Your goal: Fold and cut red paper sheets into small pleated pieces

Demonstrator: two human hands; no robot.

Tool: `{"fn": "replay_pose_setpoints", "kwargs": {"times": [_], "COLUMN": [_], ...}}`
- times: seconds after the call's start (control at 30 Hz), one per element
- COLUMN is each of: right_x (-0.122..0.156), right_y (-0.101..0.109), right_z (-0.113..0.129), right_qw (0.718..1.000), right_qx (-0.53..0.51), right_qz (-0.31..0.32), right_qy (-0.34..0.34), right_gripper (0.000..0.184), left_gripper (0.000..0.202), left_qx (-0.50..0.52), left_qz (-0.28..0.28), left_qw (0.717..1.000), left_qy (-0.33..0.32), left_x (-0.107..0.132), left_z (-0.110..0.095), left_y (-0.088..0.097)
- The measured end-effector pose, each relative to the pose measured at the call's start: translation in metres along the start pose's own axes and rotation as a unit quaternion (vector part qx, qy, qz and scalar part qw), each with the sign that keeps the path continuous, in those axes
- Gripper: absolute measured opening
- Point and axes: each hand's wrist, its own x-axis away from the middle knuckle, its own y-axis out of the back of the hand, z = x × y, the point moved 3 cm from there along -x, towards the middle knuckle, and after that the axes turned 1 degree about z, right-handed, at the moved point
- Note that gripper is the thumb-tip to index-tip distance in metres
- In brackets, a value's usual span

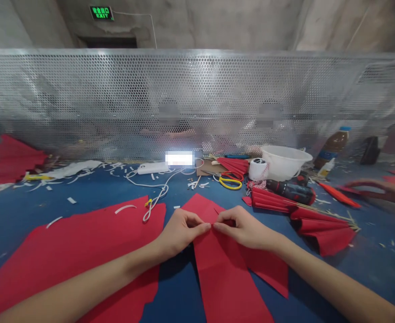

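Note:
A strip of red paper [224, 273] lies across the middle of the table, creased, with another part of red paper angled out beneath it to the right. My left hand [185, 229] pinches it from the left, thumb and forefinger closed. Opposite, my right hand [242, 226] pinches the same paper, its fingertips almost touching the left ones. A large red sheet [116, 251] spreads flat under and beside my left forearm. To the right of my right hand rests a pleated red paper fan [321, 229], with thin sticks along its edge.
Behind the paper are yellow-handled scissors [231, 183], a string spool [258, 169], a white bowl [286, 162], a power drill [293, 190] and a brown bottle [333, 146]. A white cord [163, 192] loops onto the large sheet. Another person's hand [368, 188] is at right. A perforated metal screen [116, 98] stands behind.

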Motion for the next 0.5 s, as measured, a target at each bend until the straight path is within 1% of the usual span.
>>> {"fn": "replay_pose_setpoints", "kwargs": {"times": [0.13, 0.3, 0.5], "right_x": [0.001, 0.004, 0.005], "right_y": [0.009, 0.02, 0.025], "right_z": [0.002, 0.0, -0.007], "right_qw": [1.0, 1.0, 1.0], "right_qx": [0.015, 0.022, -0.011], "right_qz": [0.009, 0.009, 0.014], "right_qy": [0.008, 0.006, -0.021], "right_gripper": [0.041, 0.04, 0.041], "left_gripper": [0.041, 0.043, 0.041], "left_qx": [0.022, -0.01, 0.002], "left_qz": [-0.015, -0.055, -0.039], "left_qw": [1.0, 0.998, 0.998], "left_qy": [0.008, 0.024, 0.038], "left_x": [-0.001, 0.0, 0.001], "left_z": [0.001, -0.003, -0.003], "left_y": [0.001, 0.005, 0.005]}}
